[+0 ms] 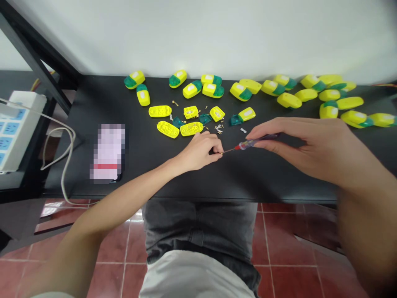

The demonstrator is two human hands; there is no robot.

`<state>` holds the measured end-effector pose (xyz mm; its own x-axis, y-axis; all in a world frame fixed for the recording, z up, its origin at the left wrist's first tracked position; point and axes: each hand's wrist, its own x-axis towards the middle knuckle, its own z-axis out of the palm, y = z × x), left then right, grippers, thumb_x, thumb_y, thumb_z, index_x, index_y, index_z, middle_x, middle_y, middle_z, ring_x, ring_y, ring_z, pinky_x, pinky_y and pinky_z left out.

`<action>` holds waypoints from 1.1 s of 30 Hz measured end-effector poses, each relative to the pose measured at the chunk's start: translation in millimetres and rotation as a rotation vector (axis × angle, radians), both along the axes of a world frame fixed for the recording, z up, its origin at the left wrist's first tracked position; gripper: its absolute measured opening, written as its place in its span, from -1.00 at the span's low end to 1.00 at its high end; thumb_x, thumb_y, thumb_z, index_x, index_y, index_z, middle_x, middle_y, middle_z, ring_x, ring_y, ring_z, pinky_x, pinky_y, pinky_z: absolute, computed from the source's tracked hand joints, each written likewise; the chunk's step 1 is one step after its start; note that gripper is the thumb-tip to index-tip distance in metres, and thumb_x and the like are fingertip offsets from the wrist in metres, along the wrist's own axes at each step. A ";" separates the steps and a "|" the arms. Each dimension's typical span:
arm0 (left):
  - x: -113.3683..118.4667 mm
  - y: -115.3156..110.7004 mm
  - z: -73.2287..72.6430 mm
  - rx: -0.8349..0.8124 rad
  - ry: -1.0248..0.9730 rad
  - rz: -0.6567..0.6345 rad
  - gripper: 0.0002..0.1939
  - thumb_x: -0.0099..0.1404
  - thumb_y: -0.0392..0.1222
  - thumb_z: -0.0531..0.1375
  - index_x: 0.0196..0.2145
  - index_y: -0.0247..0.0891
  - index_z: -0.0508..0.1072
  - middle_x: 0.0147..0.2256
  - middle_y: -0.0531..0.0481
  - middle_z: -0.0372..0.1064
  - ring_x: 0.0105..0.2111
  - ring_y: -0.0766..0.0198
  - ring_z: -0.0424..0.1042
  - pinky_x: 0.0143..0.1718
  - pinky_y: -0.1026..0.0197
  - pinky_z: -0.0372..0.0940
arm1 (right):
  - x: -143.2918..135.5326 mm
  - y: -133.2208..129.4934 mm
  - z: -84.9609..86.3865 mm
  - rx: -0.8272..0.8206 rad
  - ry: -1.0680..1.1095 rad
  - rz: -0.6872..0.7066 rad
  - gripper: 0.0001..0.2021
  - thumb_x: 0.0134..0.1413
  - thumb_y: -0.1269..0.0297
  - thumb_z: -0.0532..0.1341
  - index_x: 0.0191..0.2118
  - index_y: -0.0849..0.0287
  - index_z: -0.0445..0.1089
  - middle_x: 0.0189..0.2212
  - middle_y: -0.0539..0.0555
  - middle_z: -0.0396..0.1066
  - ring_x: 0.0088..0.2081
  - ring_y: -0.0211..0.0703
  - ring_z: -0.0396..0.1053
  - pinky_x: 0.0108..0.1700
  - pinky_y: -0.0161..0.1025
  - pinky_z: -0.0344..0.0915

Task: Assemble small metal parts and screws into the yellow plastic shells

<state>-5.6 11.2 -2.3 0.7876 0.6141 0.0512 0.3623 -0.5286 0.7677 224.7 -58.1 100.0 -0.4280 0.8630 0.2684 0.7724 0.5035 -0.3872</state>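
My right hand grips a screwdriver by its handle, with thumb and fingers closed round it. The thin shaft points left, and its tip reaches the fingertips of my left hand. That hand rests on the table with thumb and index finger pinched together; what sits between them is too small to name. Just beyond it lie opened yellow shell halves, another yellow shell half and a dark teal translucent piece. Small screws and white bits are scattered near my left fingers.
Several yellow-and-teal plastic cases line the back of the black table, most crowded at the right. A phone with a blurred screen lies at the left. Beyond it are a white cable and a power strip.
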 end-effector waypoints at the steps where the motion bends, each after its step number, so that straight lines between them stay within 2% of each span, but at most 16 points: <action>1: -0.1 0.1 0.0 -0.002 -0.001 -0.002 -0.89 0.37 -0.32 0.27 -0.35 -0.23 0.50 -0.29 0.01 0.49 -0.20 0.18 0.39 -0.07 0.12 0.17 | -0.2 0.0 0.2 0.004 -0.004 0.003 -0.92 0.34 0.26 0.28 -0.13 -0.01 0.55 -0.20 -0.07 0.67 -0.23 -0.16 0.62 -0.15 -0.26 0.51; 18: 0.5 0.7 -0.3 0.012 0.004 -0.012 -0.90 0.37 -0.34 0.28 -0.33 -0.25 0.52 -0.30 0.00 0.48 -0.21 0.19 0.38 -0.08 0.13 0.16 | -3.4 2.0 0.8 0.031 -0.027 0.039 -0.92 0.35 0.33 0.28 -0.13 0.06 0.54 -0.22 -0.04 0.67 -0.25 -0.19 0.61 -0.21 -0.30 0.47; 33: -0.4 -0.2 0.1 0.017 0.031 -0.010 -0.96 0.37 -0.30 0.29 -0.28 -0.24 0.54 -0.24 -0.01 0.49 -0.17 0.16 0.39 -0.05 0.12 0.16 | -4.3 0.8 4.5 -0.023 -0.036 0.044 -0.91 0.36 0.36 0.27 -0.11 0.11 0.54 -0.19 0.02 0.67 -0.21 -0.16 0.61 -0.15 -0.28 0.46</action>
